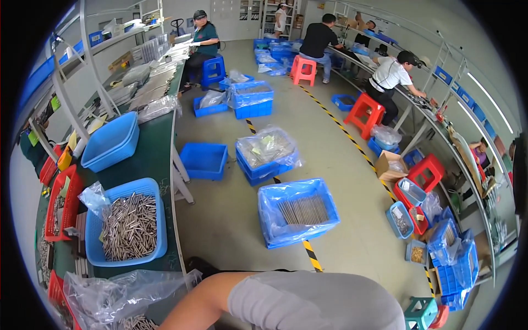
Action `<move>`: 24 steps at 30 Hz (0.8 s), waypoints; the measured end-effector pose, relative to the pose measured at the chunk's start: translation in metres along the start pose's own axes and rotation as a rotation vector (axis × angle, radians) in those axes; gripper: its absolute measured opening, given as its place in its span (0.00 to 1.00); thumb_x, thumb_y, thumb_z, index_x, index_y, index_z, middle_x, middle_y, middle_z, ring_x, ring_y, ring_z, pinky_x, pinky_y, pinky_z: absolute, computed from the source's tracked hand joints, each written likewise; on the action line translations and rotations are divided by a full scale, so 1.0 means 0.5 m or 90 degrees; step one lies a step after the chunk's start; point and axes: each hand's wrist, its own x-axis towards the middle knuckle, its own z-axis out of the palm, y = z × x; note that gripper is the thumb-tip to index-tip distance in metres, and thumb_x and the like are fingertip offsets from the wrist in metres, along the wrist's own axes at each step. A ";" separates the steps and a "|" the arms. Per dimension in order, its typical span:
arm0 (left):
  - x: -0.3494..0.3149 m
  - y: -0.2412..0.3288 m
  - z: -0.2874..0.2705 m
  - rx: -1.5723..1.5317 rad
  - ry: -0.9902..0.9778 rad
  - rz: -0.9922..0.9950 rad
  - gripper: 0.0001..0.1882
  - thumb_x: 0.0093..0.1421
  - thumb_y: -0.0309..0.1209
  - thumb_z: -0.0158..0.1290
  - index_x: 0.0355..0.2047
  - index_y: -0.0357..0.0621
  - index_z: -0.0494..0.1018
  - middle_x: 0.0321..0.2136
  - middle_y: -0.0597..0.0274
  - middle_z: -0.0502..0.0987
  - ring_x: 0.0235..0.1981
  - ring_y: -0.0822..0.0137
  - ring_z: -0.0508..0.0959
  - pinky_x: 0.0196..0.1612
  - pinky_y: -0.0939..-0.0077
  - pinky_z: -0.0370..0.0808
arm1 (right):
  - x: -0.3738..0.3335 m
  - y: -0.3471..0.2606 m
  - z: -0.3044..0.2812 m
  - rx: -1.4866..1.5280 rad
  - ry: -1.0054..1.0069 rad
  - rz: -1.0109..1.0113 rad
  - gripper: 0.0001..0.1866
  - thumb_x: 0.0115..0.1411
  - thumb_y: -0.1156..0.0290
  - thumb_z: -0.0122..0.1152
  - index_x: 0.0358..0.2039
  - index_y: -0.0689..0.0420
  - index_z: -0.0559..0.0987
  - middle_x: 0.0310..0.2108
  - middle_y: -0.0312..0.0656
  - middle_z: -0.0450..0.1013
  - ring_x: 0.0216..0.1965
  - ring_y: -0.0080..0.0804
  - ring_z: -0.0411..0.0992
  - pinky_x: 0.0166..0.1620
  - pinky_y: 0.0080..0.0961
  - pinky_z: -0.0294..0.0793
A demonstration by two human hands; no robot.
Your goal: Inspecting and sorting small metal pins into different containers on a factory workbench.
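One clear bag [115,290] (crumpled) | metal pins [131,228] in blue basket [161,220] | floor bins [203,159]

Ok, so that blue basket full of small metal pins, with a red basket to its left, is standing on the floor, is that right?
Not quite: the blue basket isn't on the floor; the head view shows it on the green tabletop. It is full of small metal pins, with a red basket to its left.

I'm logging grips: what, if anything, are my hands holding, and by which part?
Cannot be told: neither of your hands is in view, even near the clear plastic bag.
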 end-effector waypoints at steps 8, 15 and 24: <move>0.038 -0.031 0.121 0.404 0.915 -0.064 0.06 0.59 0.35 0.49 0.31 0.50 0.74 0.34 0.60 0.75 0.26 0.69 0.73 0.27 0.81 0.69 | 0.037 0.068 0.024 0.010 -0.063 0.031 0.11 0.55 0.65 0.57 0.27 0.60 0.78 0.23 0.40 0.74 0.26 0.30 0.71 0.31 0.27 0.69; 0.028 -0.015 0.145 0.437 0.932 -0.047 0.07 0.58 0.37 0.49 0.32 0.49 0.72 0.31 0.61 0.73 0.27 0.68 0.73 0.27 0.80 0.70 | 0.077 0.133 0.048 0.030 -0.137 -0.251 0.13 0.54 0.63 0.62 0.26 0.61 0.77 0.27 0.47 0.75 0.28 0.39 0.72 0.30 0.34 0.69; 0.060 -0.032 0.144 0.508 0.938 -0.111 0.11 0.59 0.40 0.47 0.31 0.46 0.70 0.29 0.63 0.72 0.27 0.69 0.72 0.28 0.79 0.70 | 0.035 0.103 0.046 0.056 -0.097 -0.213 0.11 0.55 0.65 0.59 0.27 0.61 0.76 0.26 0.44 0.74 0.27 0.34 0.71 0.30 0.31 0.69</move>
